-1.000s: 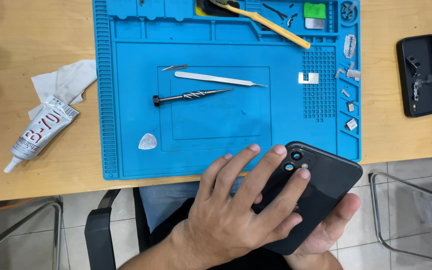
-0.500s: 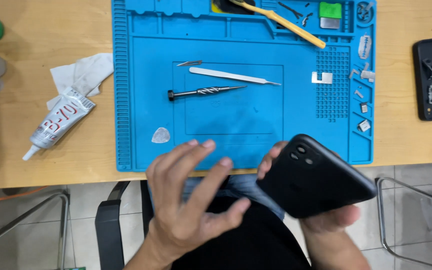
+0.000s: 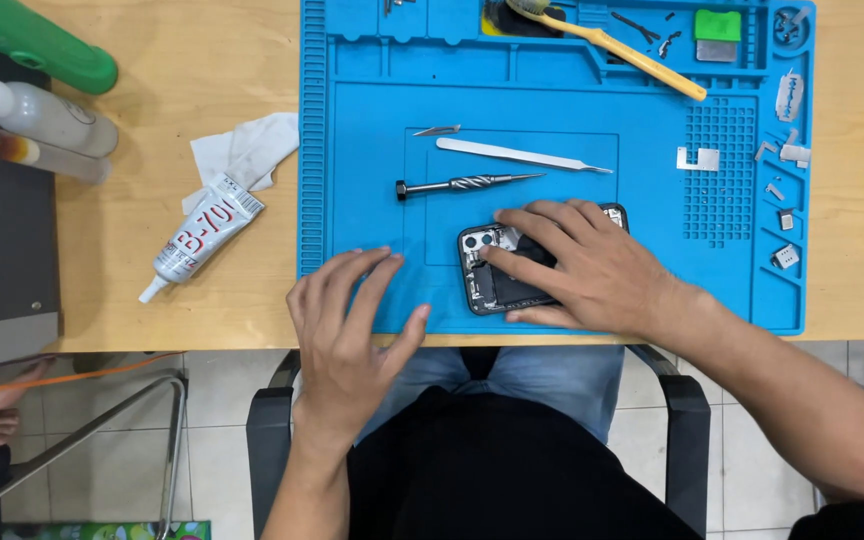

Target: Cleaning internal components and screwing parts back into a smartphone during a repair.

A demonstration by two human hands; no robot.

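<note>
Right hand (image 3: 592,265) lies flat on an opened smartphone (image 3: 497,285), fingers spread and pressing down on it, not clamped around it; camera cluster and inner parts show at the phone's left end. The phone lies on the blue silicone repair mat (image 3: 372,200), in the lower middle of the mat's central work area, near the front edge of the wooden table (image 3: 182,80). Left hand (image 3: 347,330) rests on the mat's front left part with fingers apart and loosely curved, holding nothing, near the phone but not touching it. Just behind the phone lie a screwdriver (image 3: 462,184) with a twisted grip and, beyond that, silver tweezers (image 3: 522,154); a small metal pick (image 3: 437,130) sits left of the tweezers. A yellow-handled brush (image 3: 622,50) lies across the mat's back trays, a green-topped block (image 3: 718,35) right of it. Small metal parts (image 3: 697,158) and screws sit in the right-hand compartments. Left of the mat: a glue tube (image 3: 200,235) on the table, touching a crumpled white tissue (image 3: 247,150); farther left two bottles (image 3: 37,130) and a green object (image 3: 32,40).
</note>
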